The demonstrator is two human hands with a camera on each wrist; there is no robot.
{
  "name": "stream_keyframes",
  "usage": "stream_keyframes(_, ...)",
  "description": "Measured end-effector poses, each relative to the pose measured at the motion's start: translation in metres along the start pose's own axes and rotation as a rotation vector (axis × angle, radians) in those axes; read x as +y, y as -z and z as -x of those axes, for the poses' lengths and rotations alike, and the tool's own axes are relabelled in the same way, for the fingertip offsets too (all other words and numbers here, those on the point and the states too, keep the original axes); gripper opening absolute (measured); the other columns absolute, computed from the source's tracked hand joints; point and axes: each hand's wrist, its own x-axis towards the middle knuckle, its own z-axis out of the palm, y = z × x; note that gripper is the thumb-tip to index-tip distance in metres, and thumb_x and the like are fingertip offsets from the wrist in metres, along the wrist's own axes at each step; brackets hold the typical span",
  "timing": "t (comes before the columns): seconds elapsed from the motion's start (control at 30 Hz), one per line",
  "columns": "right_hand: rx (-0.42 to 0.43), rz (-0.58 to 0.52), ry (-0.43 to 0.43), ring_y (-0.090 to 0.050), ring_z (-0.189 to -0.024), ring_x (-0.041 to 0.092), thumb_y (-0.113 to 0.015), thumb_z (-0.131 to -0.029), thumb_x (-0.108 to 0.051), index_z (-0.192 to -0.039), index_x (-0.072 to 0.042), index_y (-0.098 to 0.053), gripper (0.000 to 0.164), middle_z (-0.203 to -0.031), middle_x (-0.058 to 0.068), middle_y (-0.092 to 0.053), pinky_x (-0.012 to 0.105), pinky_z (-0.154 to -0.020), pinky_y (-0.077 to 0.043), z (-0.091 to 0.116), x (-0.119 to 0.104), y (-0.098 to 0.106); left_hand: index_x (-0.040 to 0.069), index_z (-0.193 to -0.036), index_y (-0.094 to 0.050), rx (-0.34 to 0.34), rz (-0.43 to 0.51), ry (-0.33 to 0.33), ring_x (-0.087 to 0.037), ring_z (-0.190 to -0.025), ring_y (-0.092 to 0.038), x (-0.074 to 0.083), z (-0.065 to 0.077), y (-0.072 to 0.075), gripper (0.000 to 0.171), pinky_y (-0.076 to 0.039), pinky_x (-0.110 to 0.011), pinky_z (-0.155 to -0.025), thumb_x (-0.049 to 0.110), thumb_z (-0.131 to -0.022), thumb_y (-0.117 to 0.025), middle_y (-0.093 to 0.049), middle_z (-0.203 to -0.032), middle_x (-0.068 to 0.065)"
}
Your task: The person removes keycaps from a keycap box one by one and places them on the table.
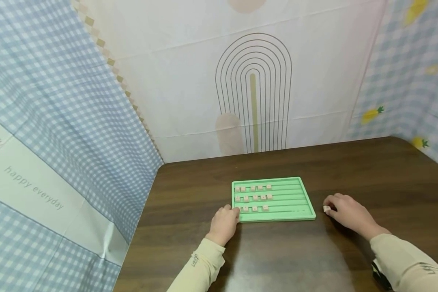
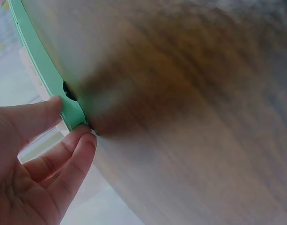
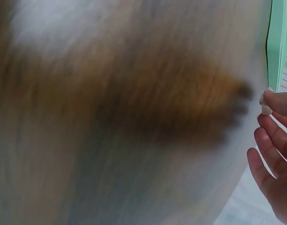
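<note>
Head view: right hand (image 1: 347, 213) pinches a tile (image 1: 326, 209), probably light, rigid, best held by its sides; left hand (image 1: 223, 224) grips the tray (image 1: 290, 193).

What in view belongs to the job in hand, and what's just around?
Job:
- green tray, held near its near-left corner by the left grip
- pale cubes in its rows
- single pale cube, pinched by the right grip

Just around:
- wooden table, only support
- arch-print backdrop
- blue checked cloth
</note>
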Motion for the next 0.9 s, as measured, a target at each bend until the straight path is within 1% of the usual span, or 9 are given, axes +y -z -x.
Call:
stream_keyframes(0.13, 0.010, -0.002, 0.014, -0.055, -0.076, 0.023, -0.062, -0.083, -0.015, -0.090, -0.008, -0.065, 0.010, -0.086, 0.009, -0.062, 0.044, -0.063, -0.048, -0.004, -0.003, -0.005, 0.010, -0.073, -0.060, 0.004, -0.013, -0.006, -0.021, -0.058, -0.053, -0.001, -0.002, 0.001, 0.010, -0.049, -0.028, -0.050, 0.011, -0.080, -0.067, -0.057, -0.068, -0.007)
stream_keyframes(0.23, 0.007, -0.001, 0.005, -0.056, -0.085, 0.032, -0.061, -0.084, -0.016, -0.101, -0.004, -0.062, 0.022, -0.096, 0.017, -0.062, 0.049, -0.067, -0.049, -0.006, -0.005, -0.005, 0.010, -0.073, -0.060, 0.007, -0.019, 0.000, -0.021, -0.059, -0.053, -0.002, -0.003, 0.002, 0.010, -0.050, -0.028, -0.050, 0.012, -0.080, -0.067, -0.058, -0.068, -0.007)
stream_keyframes(0.37, 0.028, -0.011, 0.010, -0.054, -0.097, 0.041, -0.063, -0.082, -0.015, -0.114, 0.002, -0.056, 0.037, -0.110, 0.026, -0.058, 0.055, -0.070, -0.049, -0.011, -0.014, -0.001, 0.011, -0.073, -0.060, 0.001, -0.024, -0.001, -0.020, -0.059, -0.053, -0.003, -0.003, 0.003, 0.010, -0.049, -0.027, -0.051, 0.012, -0.079, -0.068, -0.058, -0.068, -0.006)
stream_keyframes(0.43, 0.047, -0.015, 0.032, -0.054, -0.097, 0.040, -0.065, -0.081, -0.013, -0.113, 0.002, -0.057, 0.037, -0.109, 0.025, -0.058, 0.054, -0.070, -0.049, -0.017, -0.024, 0.001, 0.011, -0.073, -0.060, -0.003, -0.032, -0.006, -0.020, -0.059, -0.053, -0.004, -0.003, 0.003, 0.010, -0.049, -0.026, -0.051, 0.012, -0.079, -0.068, -0.058, -0.068, -0.006)
stream_keyframes(0.53, 0.063, -0.023, 0.092, -0.056, -0.095, 0.036, -0.066, -0.080, -0.012, -0.109, -0.001, -0.060, 0.032, -0.107, 0.021, -0.061, 0.051, -0.071, -0.050, -0.029, -0.045, -0.002, 0.011, -0.074, -0.061, -0.010, -0.050, -0.010, -0.020, -0.060, -0.054, -0.004, -0.002, 0.002, 0.009, -0.050, -0.026, -0.053, 0.013, -0.079, -0.068, -0.059, -0.068, -0.005)
stream_keyframes(0.63, 0.055, -0.042, 0.155, -0.058, -0.094, 0.031, -0.066, -0.080, -0.013, -0.105, -0.005, -0.064, 0.026, -0.104, 0.015, -0.064, 0.048, -0.072, -0.051, -0.042, -0.069, -0.012, 0.011, -0.075, -0.063, -0.014, -0.065, -0.013, -0.019, -0.059, -0.054, -0.002, -0.001, 0.002, 0.007, -0.050, -0.025, -0.053, 0.012, -0.079, -0.068, -0.059, -0.068, -0.005)
stream_keyframes(0.7, 0.046, -0.049, 0.177, -0.059, -0.093, 0.028, -0.067, -0.080, -0.014, -0.103, -0.007, -0.065, 0.024, -0.102, 0.012, -0.066, 0.047, -0.074, -0.052, -0.049, -0.084, -0.021, 0.011, -0.076, -0.064, -0.009, -0.072, -0.016, -0.019, -0.058, -0.055, -0.001, 0.000, 0.002, 0.005, -0.050, -0.026, -0.052, 0.012, -0.080, -0.068, -0.059, -0.068, -0.006)
stream_keyframes(0.8, 0.024, -0.050, 0.178, -0.060, -0.090, 0.025, -0.067, -0.080, -0.017, -0.101, -0.009, -0.066, 0.023, -0.099, 0.008, -0.068, 0.045, -0.074, -0.053, -0.056, -0.105, -0.034, 0.011, -0.077, -0.064, 0.000, -0.077, -0.023, -0.019, -0.058, -0.055, 0.000, 0.001, 0.002, 0.004, -0.051, -0.025, -0.051, 0.012, -0.079, -0.068, -0.060, -0.067, -0.006)
stream_keyframes(0.9, 0.010, -0.027, 0.159, -0.061, -0.086, 0.023, -0.067, -0.080, -0.021, -0.100, -0.009, -0.066, 0.023, -0.096, 0.007, -0.068, 0.043, -0.070, -0.053, -0.060, -0.121, -0.045, 0.012, -0.077, -0.065, 0.005, -0.083, -0.029, -0.020, -0.058, -0.055, 0.000, 0.001, 0.002, 0.005, -0.051, -0.026, -0.052, 0.013, -0.077, -0.070, -0.060, -0.068, -0.005)
